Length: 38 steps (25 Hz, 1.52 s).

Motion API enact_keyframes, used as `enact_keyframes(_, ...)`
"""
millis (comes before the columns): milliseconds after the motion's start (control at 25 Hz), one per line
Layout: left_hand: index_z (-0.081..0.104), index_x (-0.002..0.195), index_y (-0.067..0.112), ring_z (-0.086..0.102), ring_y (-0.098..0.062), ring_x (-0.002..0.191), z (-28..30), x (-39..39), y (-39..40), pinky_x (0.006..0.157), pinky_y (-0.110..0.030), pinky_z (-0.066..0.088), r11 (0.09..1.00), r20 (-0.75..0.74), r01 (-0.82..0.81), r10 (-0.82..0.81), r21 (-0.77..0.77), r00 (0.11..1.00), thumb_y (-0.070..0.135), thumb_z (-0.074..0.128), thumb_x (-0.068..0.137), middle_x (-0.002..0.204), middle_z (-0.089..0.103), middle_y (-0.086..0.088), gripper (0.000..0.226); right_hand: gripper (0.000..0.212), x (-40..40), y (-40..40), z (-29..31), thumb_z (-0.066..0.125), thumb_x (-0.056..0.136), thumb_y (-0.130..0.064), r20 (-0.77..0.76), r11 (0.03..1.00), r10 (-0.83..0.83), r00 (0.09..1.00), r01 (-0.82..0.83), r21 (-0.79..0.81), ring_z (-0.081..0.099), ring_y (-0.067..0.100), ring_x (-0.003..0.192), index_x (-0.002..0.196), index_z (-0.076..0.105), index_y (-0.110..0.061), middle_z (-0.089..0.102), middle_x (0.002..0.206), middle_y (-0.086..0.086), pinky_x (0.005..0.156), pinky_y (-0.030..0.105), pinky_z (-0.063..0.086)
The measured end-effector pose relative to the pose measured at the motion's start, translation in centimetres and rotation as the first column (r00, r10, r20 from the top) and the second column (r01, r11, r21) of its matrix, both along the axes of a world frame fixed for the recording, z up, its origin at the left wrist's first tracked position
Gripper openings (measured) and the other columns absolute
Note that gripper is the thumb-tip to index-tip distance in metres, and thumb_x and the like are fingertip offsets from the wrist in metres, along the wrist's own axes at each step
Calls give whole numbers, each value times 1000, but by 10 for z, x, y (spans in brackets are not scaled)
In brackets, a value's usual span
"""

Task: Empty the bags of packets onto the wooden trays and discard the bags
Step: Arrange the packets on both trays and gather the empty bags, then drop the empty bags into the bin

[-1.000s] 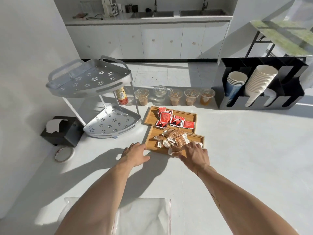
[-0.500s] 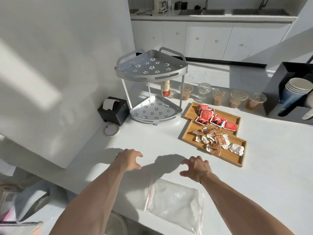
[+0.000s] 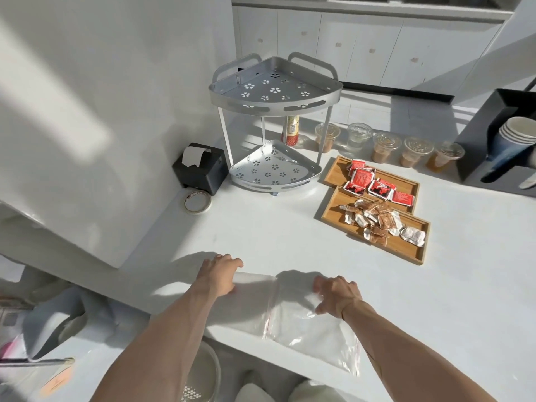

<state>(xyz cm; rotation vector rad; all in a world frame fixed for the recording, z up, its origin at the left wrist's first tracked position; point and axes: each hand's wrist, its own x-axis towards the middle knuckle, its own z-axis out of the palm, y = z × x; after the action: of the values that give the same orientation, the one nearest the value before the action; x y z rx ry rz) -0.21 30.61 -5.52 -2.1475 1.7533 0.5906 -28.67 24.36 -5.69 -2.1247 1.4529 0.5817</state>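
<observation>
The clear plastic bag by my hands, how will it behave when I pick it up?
The clear plastic bag looks thin and lies flat with wrinkles, so it will probably be floppy and sag. It appears empty, so likely very light. Its glossy film may slip on the smooth white counter under the right hand.

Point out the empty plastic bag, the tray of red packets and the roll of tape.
empty plastic bag [image 3: 313,335]: head view, middle of the clear film.
tray of red packets [image 3: 407,187]: head view, bare wood.
roll of tape [image 3: 198,208]: head view, near rim.

- Left hand [image 3: 221,274]: forearm stretched forward, palm down, fingers loosely bent.
- Right hand [image 3: 338,295]: forearm reaching in from lower right, palm down, fingers spread and slightly curled.
</observation>
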Motion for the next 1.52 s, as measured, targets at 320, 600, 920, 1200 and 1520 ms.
enact_keyframes(320, 52, 129, 29, 53, -23, 121, -7, 7, 10, 99, -33, 37, 996, -54, 3, -8, -90, 999, 16, 57, 88, 130, 58, -1, 43, 28, 10, 11, -5, 58, 82, -22, -58, 991, -126, 990, 123, -53, 62, 21, 104, 107, 63, -34, 65, 109, -3, 88, 29, 41)
enact_keyframes(600, 70, 91, 20, 63, -27, 98, -1, 28, 23, 82, -33, 52, 989, -202, -139, 126, -50, 971, 16, 53, 88, 112, 61, -5, 17, 20, 33, 9, 2, 46, 82, -17, -27, 973, -158, 987, 151, -172, 65, 24, 93, 86, 62, -29, 66, 93, -3, 72, 26, 42)
enact_keyframes(920, 54, 83, 25, 62, -26, 90, 15, 65, 72, 70, -32, 47, 899, -197, -427, 402, -103, 894, 15, 46, 88, 96, 65, -2, 13, 26, 97, 1, 20, 41, 85, -13, -4, 963, 84, 996, -82, -258, 64, 25, 90, 93, 63, -23, 64, 91, 1, 67, 27, 43)
enact_keyframes(1200, 58, 91, 23, 63, -28, 94, 17, 96, 159, 75, -34, 48, 651, -262, -744, 699, -152, 665, 23, 49, 94, 99, 67, -3, 10, 28, 182, 24, 30, 39, 86, -14, 40, 903, 372, 927, -351, -247, 63, 28, 94, 98, 61, -25, 65, 100, 3, 73, 27, 42)
enact_keyframes(1520, 61, 95, 18, 61, -29, 97, 4, 100, 279, 73, -32, 46, 315, -331, -942, 882, -113, 334, 18, 51, 87, 104, 68, -6, 13, 22, 262, 105, 15, 41, 91, -19, 168, 744, 660, 732, -606, -283, 66, 35, 91, 101, 60, -20, 70, 97, 11, 75, 35, 50)
